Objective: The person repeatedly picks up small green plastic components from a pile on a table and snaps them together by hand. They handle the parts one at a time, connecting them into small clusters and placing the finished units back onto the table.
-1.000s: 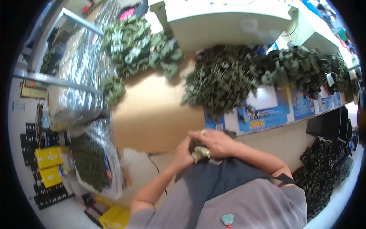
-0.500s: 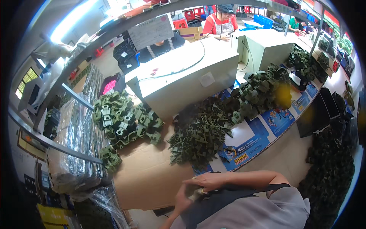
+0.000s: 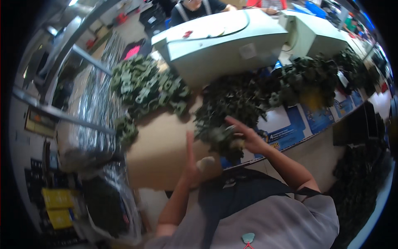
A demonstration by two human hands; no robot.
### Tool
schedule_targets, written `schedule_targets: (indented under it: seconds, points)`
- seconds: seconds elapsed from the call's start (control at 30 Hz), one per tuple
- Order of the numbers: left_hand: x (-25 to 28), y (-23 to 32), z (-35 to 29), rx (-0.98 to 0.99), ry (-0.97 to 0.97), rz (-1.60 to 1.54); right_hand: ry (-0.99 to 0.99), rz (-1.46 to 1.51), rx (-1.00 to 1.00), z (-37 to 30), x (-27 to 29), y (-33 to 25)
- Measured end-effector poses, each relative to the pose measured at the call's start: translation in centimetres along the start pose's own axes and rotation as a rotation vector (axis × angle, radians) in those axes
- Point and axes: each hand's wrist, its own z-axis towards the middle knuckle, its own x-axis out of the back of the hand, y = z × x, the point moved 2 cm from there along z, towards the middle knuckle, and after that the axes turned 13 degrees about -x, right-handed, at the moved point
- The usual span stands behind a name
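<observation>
My left hand (image 3: 191, 164) is raised over the brown cardboard sheet (image 3: 159, 145), its fingers stretched out and nothing in it. A pale covering shows on its thumb. My right hand (image 3: 248, 139) reaches to the near edge of a heap of dark green moulded parts (image 3: 232, 99), fingers spread, the index finger pointing into the heap. Blurred green parts (image 3: 222, 137) lie right at its fingertips; whether it touches them is hard to tell. At the left end of the cardboard is a second heap of lighter green, bracket-like parts (image 3: 149, 83).
A pale metal housing (image 3: 224, 45) stands behind the heaps, another (image 3: 315, 33) to its right. Blue printed sheets (image 3: 290, 128) cover the table's right side. Plastic-wrapped stacks (image 3: 87, 116) and a metal rail (image 3: 62, 112) flank the left. Other people sit beyond.
My hands were together near my body; they have parted. The right has moved forward to the dark green heap, the left up over the cardboard. The view has tilted downward.
</observation>
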Motion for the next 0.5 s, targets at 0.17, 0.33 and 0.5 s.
schedule_targets:
  seconds: [0.17, 0.33, 0.5]
  points:
    - [-2.5, -0.3, -0.1, 0.190, -0.004, -0.369, 0.123, 0.157, -0.006, -2.6, -3.1, 1.8]
    - [-2.5, -0.1, -0.6, 0.361, -0.414, -0.305, 0.005, -0.394, 0.110, -4.8, -0.9, -0.5]
    - [-3.4, -0.5, -1.7, 0.386, -0.599, -0.140, -0.041, -0.343, -0.039, -7.0, -1.2, 0.8]
